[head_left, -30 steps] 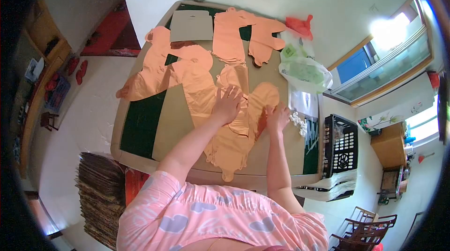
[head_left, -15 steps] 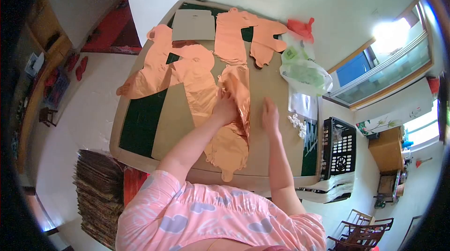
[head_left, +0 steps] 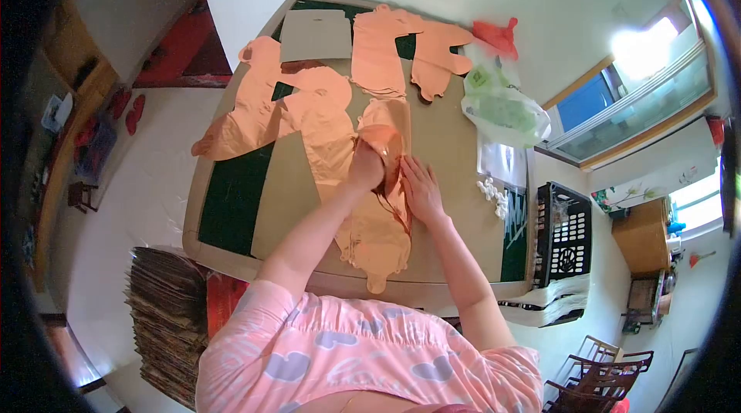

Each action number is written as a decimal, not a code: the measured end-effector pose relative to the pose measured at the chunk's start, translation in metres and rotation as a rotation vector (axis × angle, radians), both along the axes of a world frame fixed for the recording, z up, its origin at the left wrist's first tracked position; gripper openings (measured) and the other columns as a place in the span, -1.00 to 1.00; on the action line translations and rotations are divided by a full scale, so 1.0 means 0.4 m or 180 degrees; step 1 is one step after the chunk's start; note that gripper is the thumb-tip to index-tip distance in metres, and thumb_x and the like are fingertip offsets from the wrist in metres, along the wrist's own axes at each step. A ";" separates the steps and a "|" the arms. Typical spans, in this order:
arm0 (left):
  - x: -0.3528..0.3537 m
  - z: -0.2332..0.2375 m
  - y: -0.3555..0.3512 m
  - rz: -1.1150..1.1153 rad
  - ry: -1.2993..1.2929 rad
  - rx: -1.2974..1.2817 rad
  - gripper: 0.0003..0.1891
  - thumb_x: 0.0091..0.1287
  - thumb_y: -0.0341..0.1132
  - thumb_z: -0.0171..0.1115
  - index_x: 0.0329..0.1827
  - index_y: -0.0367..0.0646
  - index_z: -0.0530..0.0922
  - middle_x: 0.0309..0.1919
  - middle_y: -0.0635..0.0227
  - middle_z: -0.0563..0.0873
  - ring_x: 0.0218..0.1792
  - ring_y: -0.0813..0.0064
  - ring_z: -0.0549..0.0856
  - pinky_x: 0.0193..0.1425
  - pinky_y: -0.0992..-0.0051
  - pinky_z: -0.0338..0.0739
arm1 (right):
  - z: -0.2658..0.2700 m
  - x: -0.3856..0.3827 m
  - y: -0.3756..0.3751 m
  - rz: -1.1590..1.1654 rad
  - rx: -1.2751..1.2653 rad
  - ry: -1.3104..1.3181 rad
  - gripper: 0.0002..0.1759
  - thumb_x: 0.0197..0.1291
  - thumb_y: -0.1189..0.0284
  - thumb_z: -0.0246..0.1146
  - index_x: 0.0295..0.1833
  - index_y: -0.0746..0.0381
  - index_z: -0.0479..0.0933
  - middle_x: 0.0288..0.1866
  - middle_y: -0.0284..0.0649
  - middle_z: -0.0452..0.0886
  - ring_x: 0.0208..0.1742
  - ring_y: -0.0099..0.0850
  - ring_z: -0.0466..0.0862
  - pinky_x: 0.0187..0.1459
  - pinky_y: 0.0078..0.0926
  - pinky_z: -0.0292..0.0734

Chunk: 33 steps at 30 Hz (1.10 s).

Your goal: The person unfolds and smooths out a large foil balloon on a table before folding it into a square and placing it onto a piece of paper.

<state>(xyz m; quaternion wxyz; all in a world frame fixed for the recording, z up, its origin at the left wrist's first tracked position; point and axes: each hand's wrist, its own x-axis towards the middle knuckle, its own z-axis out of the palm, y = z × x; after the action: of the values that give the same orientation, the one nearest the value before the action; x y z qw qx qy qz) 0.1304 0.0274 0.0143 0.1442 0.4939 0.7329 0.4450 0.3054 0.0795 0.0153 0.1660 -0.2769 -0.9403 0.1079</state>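
Observation:
Flat, uninflated rose-gold foil balloons lie on the table. My left hand (head_left: 368, 168) is closed on the raised, folded-over part of the nearest foil balloon (head_left: 378, 239), its fingertips partly hidden by the foil. My right hand (head_left: 423, 191) is beside it, fingers stretched out and fingertips against the balloon's right edge. To the left spreads another foil balloon (head_left: 316, 131), bent in its outline. Farther back are a foil balloon (head_left: 377, 54) and a lobed foil piece (head_left: 441, 58) joined at the top.
Brown cardboard (head_left: 297, 220) covers part of the green tabletop (head_left: 235, 201). A grey card (head_left: 315, 36) lies at the back. Right are a plastic bag (head_left: 505, 116), white bits (head_left: 494, 198) and a black crate (head_left: 567, 231). A stack of brown sheets (head_left: 166, 324) stands lower left.
My right hand has moved left from the cardboard to the balloon's edge. The fold under my left hand has shifted and now bulges up. The view has shifted slightly.

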 end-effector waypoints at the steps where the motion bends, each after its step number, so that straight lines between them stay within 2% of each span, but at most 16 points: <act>1: -0.019 0.009 0.007 0.0163 -0.0597 0.0010 -0.69 0.30 -0.35 0.00 0.06 -0.22 0.52 0.01 0.04 0.62 0.15 0.08 0.51 0.20 0.22 0.39 | 0.001 -0.002 0.000 -0.0012 -0.0009 0.0001 -0.51 0.40 0.37 -0.02 0.41 0.16 0.27 0.45 -0.16 0.31 0.48 -0.19 0.24 0.42 0.03 0.09; 2: -0.058 0.011 0.008 0.0309 -0.0646 0.0126 -0.77 0.25 -0.45 0.03 -0.05 -0.25 0.51 -0.06 0.03 0.61 0.08 0.02 0.52 0.05 0.22 0.46 | 0.000 -0.003 -0.003 -0.0024 -0.0027 0.0000 -0.52 0.40 0.37 -0.02 0.41 0.16 0.28 0.44 -0.16 0.31 0.48 -0.19 0.25 0.42 0.03 0.10; 3: -0.067 0.010 0.005 0.0452 -0.0363 0.0641 -0.80 0.25 -0.45 0.04 -0.09 -0.25 0.51 -0.07 0.03 0.61 0.06 0.01 0.52 0.05 0.19 0.45 | -0.001 -0.002 -0.004 -0.0007 -0.0008 0.0010 -0.52 0.40 0.37 -0.02 0.41 0.17 0.28 0.44 -0.16 0.32 0.47 -0.19 0.26 0.42 0.03 0.11; 5: -0.073 0.092 -0.036 0.0739 0.0217 0.1664 -0.86 0.24 -0.45 0.07 -0.17 -0.26 0.51 -0.10 0.03 0.61 0.03 -0.01 0.52 0.04 0.14 0.43 | -0.003 0.000 0.001 0.0039 0.0029 0.0026 -0.52 0.40 0.37 -0.02 0.40 0.17 0.29 0.44 -0.16 0.32 0.46 -0.19 0.28 0.41 0.02 0.12; 6: -0.056 0.116 -0.056 0.0418 0.0309 0.0998 -0.68 0.18 -0.48 0.11 0.04 -0.20 0.50 0.06 0.04 0.55 0.10 0.04 0.52 0.21 0.20 0.41 | -0.007 0.000 0.004 0.0038 0.0076 0.0020 -0.53 0.40 0.37 -0.02 0.40 0.18 0.29 0.44 -0.15 0.32 0.45 -0.19 0.29 0.41 0.02 0.13; 9: 0.024 0.007 -0.065 -0.0368 0.1317 0.0532 -0.65 0.27 -0.37 0.13 0.12 -0.17 0.49 0.15 0.08 0.51 0.25 0.09 0.44 0.36 0.18 0.29 | -0.022 -0.001 0.010 0.0042 0.0159 0.0019 -0.53 0.39 0.38 -0.01 0.38 0.19 0.31 0.43 -0.15 0.33 0.44 -0.18 0.30 0.40 0.02 0.14; 12: 0.067 -0.015 -0.106 -0.0737 0.1490 -0.0323 -0.60 0.35 -0.23 0.09 0.23 -0.14 0.46 0.27 0.13 0.45 0.36 0.13 0.35 0.47 0.12 0.14 | -0.011 -0.002 0.004 0.0012 0.0119 0.0041 -0.55 0.38 0.40 0.00 0.36 0.20 0.33 0.41 -0.15 0.35 0.44 -0.18 0.30 0.40 0.01 0.14; 15: 0.072 -0.023 -0.128 -0.0747 0.1923 -0.0451 -0.54 0.39 -0.13 0.02 0.30 -0.13 0.42 0.33 0.16 0.39 0.38 0.15 0.32 0.48 0.06 0.10 | 0.000 -0.006 0.001 -0.0001 -0.0041 0.0142 -0.55 0.36 0.44 0.02 0.34 0.22 0.36 0.39 -0.13 0.38 0.43 -0.17 0.32 0.40 0.02 0.14; 20: 0.070 -0.034 -0.129 -0.0768 0.1888 -0.0407 -0.54 0.40 -0.15 0.00 0.31 -0.11 0.41 0.35 0.17 0.37 0.40 0.17 0.29 0.48 0.02 0.07 | 0.007 0.054 -0.016 0.0478 -0.0354 0.0287 -0.53 0.23 0.60 0.04 0.27 0.23 0.45 0.35 -0.09 0.43 0.42 -0.16 0.34 0.43 0.02 0.10; 23: 0.069 -0.037 -0.124 -0.0742 0.1843 -0.0353 -0.56 0.39 -0.17 0.00 0.30 -0.10 0.42 0.35 0.17 0.37 0.41 0.16 0.28 0.47 0.01 0.08 | 0.035 0.135 -0.092 0.0631 -0.0743 0.0168 -0.49 0.14 0.66 0.05 0.24 0.23 0.49 0.33 -0.08 0.45 0.44 -0.17 0.32 0.46 0.02 0.08; 32: 0.068 -0.046 -0.123 -0.0705 0.1910 -0.0195 -0.55 0.36 -0.19 0.03 0.28 -0.12 0.41 0.33 0.15 0.38 0.40 0.16 0.29 0.46 -0.01 0.11 | 0.113 0.308 -0.269 0.0961 -0.0600 -0.0714 -0.24 -0.07 0.61 0.15 0.38 0.17 0.34 0.44 -0.26 0.33 0.48 -0.28 0.28 0.48 -0.04 0.04; 33: 0.067 -0.046 -0.123 -0.0695 0.1923 -0.0181 -0.55 0.36 -0.18 0.03 0.29 -0.11 0.41 0.33 0.15 0.38 0.40 0.17 0.29 0.46 -0.01 0.11 | 0.111 0.314 -0.277 0.0966 -0.0568 -0.0619 -0.25 -0.09 0.61 0.15 0.37 0.17 0.36 0.44 -0.27 0.34 0.48 -0.28 0.29 0.48 -0.03 0.04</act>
<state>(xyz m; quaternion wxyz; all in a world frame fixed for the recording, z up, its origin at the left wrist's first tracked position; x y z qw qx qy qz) 0.1573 -0.0217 -0.0041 -0.0193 0.6752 0.6974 0.2395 0.4309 -0.0311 0.0597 0.0310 -0.1548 -0.9695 0.1873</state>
